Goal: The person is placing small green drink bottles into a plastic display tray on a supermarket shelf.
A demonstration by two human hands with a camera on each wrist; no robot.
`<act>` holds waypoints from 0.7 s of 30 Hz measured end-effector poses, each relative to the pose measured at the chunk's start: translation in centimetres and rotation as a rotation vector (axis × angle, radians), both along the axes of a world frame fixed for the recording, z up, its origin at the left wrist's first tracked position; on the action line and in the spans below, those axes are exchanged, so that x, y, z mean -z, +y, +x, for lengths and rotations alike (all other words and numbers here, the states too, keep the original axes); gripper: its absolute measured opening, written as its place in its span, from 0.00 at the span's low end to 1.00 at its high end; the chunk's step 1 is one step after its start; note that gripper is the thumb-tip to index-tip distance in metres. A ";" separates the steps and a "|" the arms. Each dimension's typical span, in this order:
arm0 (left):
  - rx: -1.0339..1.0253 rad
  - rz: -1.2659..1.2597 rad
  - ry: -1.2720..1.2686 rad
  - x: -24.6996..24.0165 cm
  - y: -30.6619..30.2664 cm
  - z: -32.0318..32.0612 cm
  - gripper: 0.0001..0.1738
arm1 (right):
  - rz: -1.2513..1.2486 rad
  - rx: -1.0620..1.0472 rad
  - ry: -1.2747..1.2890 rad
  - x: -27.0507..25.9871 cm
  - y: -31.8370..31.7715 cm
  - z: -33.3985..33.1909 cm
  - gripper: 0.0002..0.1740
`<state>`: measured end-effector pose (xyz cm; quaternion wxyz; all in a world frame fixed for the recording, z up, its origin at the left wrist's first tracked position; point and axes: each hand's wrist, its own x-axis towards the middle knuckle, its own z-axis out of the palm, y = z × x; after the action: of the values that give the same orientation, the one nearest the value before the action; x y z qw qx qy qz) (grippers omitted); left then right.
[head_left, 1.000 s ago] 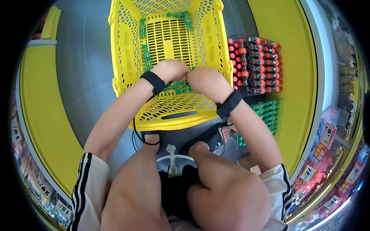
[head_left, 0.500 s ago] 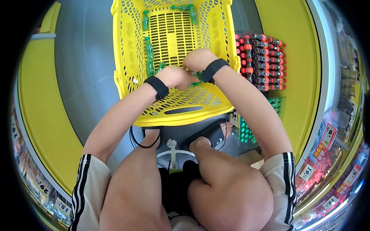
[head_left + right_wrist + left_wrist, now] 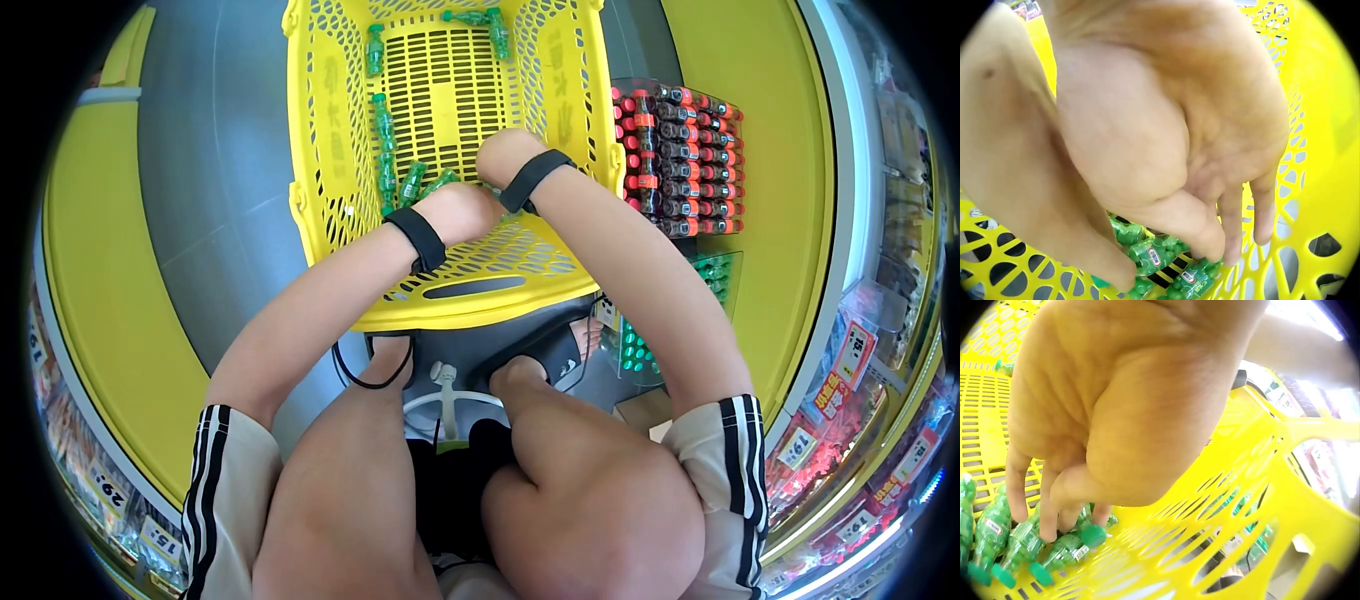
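Observation:
Small green bottles [image 3: 411, 184] lie in a row at the near end of the yellow basket [image 3: 455, 318]. My left hand [image 3: 462, 212] reaches down there, palm towards its wrist camera. In the left wrist view its bent fingers and thumb hold a green bottle [image 3: 1092, 536], beside several others [image 3: 992, 529]. My right hand [image 3: 508, 158] is just beyond and to the right, fingers pointing down. In the right wrist view its thumb and fingertips pinch the end of a green bottle [image 3: 1194, 281]; another bottle [image 3: 1154, 255] lies beside it. The hands partly hide the bottles.
More green bottles lie along the basket's left side [image 3: 384, 125] and far end [image 3: 497, 35]. Right of the basket stand a crate of dark bottles with red caps [image 3: 690, 160] and a crate of green bottles [image 3: 637, 345]. Stocked shelves [image 3: 840, 400] flank the aisle.
Over the last second both hands have shifted within the basket's near end, the right one moving farther in. Since half a second ago, the left has moved slightly, uncovering more of the bottle row.

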<state>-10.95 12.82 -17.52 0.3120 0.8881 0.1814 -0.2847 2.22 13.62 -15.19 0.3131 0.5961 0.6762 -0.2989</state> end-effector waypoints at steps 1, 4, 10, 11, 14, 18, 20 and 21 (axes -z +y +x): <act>-0.001 -0.002 0.000 0.0 0.1 -0.2 0.23 | -0.002 -0.001 0.000 -0.1 0.0 0.0 0.16; -0.033 -0.010 0.047 -1.0 0.6 -0.1 0.24 | -0.030 -0.154 0.029 0.2 -0.6 0.5 0.16; -0.146 -0.070 0.131 -2.4 1.2 0.0 0.25 | 0.236 -0.032 0.177 0.0 -1.0 0.3 0.09; -0.174 -0.071 0.096 -2.6 1.2 -0.4 0.25 | 0.205 -0.044 0.166 -0.5 -0.9 0.2 0.09; 0.011 0.033 0.222 -2.2 1.4 0.0 0.23 | 0.216 0.005 0.193 -1.6 -0.7 0.1 0.10; -0.049 -0.017 0.155 -6.9 2.9 -0.3 0.13 | 0.192 -0.013 0.213 -4.2 -0.4 -0.3 0.17; -0.043 0.037 0.122 -8.4 3.5 -0.6 0.14 | 0.171 0.032 0.168 -5.8 -0.2 -0.2 0.16; -0.025 0.085 0.155 -8.0 3.7 -0.7 0.16 | 0.164 0.051 0.157 -6.8 0.0 -0.1 0.16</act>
<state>-11.67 16.55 -9.49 0.2626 0.8736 0.2280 -0.3405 2.15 13.61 -8.40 0.2018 0.6116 0.7053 -0.2963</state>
